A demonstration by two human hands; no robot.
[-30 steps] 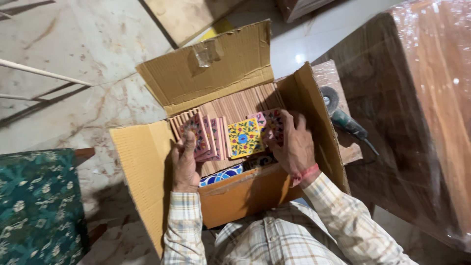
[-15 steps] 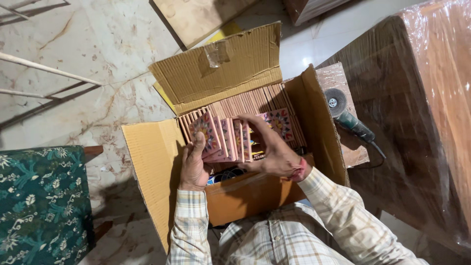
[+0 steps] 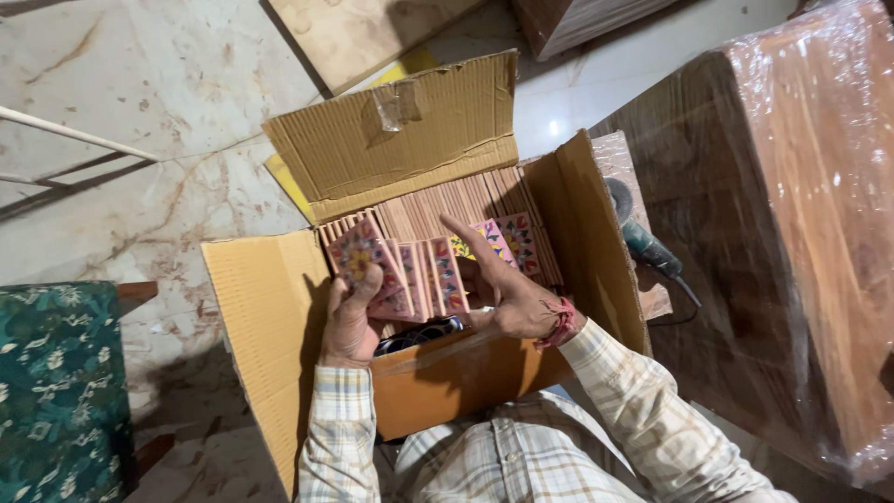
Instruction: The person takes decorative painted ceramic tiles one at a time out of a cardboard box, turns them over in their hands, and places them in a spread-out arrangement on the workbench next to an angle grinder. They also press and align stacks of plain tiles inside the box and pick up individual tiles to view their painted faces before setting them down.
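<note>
Head view: a person in a checked shirt bends over an open cardboard box (image 3: 279, 317) packed with rows of small patterned tiles standing on edge. The left hand (image 3: 352, 317) is closed around a short stack of pink floral tiles (image 3: 372, 272) at the box's left side, thumb pressed on the front tile's painted face, tipping the stack up out of the rows. The right hand (image 3: 507, 289) is not gripping anything; its fingers are stretched out flat, the forefinger pointing up along the row beside a pink tile (image 3: 491, 240) and a darker red-and-blue tile (image 3: 521, 244) that lean toward the right wall. Plain terracotta tile backs (image 3: 447, 200) fill the far half of the box. A dark blue patterned piece (image 3: 419, 333) lies low at the near edge, between the two wrists. The box's flaps stand open on a marble floor (image 3: 140, 102). To the right, just beside the box, an angle grinder (image 3: 643, 242) rests near wooden furniture wrapped in plastic film (image 3: 792, 233). A green floral cushion (image 3: 56, 391) shows at lower left.
</note>
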